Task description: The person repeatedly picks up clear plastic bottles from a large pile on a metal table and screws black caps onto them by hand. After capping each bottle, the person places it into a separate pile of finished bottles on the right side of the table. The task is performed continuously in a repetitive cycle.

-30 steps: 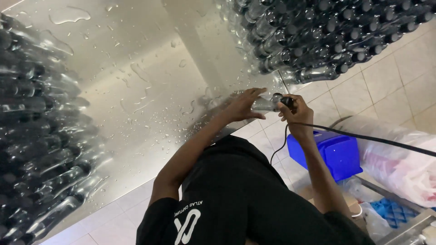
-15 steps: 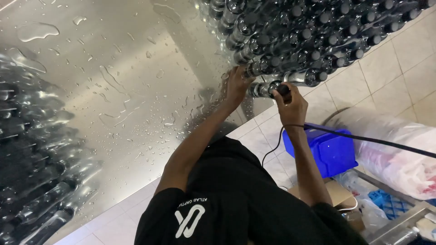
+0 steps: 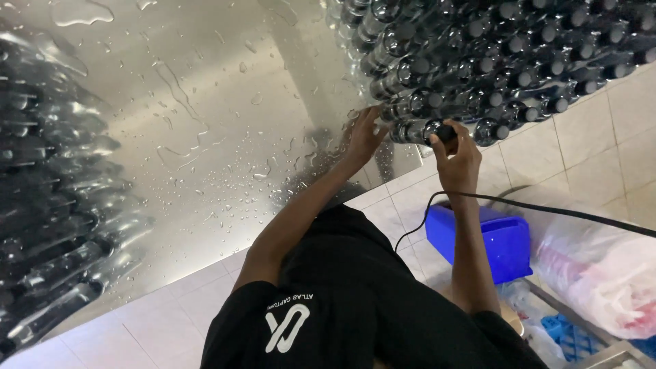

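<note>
Vs. a sec ago: both hands have moved up and away from the body, from the bare wet part of the steel table (image 3: pixel 205 137) to the edge of the bottle stack (image 3: pixel 492 61). The view has shifted w/ them, so the stack now fills the top right. Judging by that, work has moved off the open sheet and onto the nearest row of bottles; hands are now right at the outermost bottle.

Left hand (image 3: pixel 365 137): fingers spread, fairly open, fingertips pressed on the wet steel and touching the side of the end bottle (image 3: pixel 410 130). It steadies rather than grips; can't tell if any finger wraps round.

Right hand (image 3: pixel 456 160): closed round a small dark tool (image 3: pixel 443 131) w/ a black cable (image 3: pixel 547 208) running off past the wrist to the right. Tool tip sits at the bottle's cap end, touching or just beside it; too small to say which.

Bottle: clear plastic, dark cap, lying on its side, between the two hands. Long axis runs roughly from left hand to right hand, cap toward the right hand, base toward the left-hand fingers. Neighbours in the stack lie parallel, caps the same way.

Below the right forearm: blue box (image 3: pixel 488 239). Further right of that arm: clear plastic bag (image 3: pixel 601 273). Pale floor tiles (image 3: pixel 581 157) under both.
</note>
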